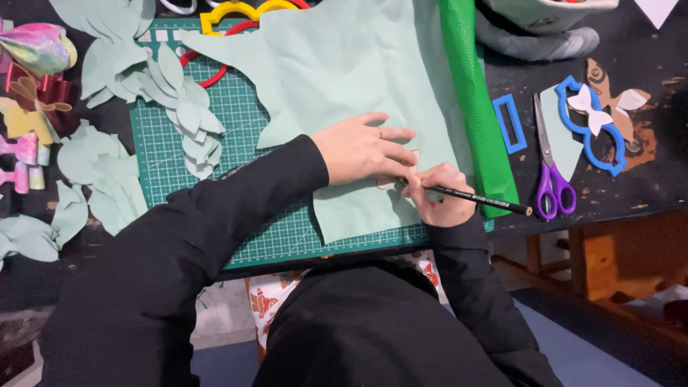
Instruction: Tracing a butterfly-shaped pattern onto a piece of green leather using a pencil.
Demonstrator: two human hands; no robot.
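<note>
My left hand [362,149] lies flat on a large pale mint sheet of faux leather [344,64], pressing down a small template whose edge shows at my fingertips [414,156]. A black pencil [476,198] is gripped in my right hand [437,195], its tip at the template's edge beside the left fingers. The sheet lies over a green cutting mat [236,129] marked with a grid. Both arms wear black sleeves.
Several cut mint leaf shapes [183,107] are piled on the mat's left and on the table [100,179]. A bright green roll [476,100] lies right of the sheet. Purple-handled scissors [552,172], blue templates [598,140] [509,123] and colourful bows [32,79] lie around.
</note>
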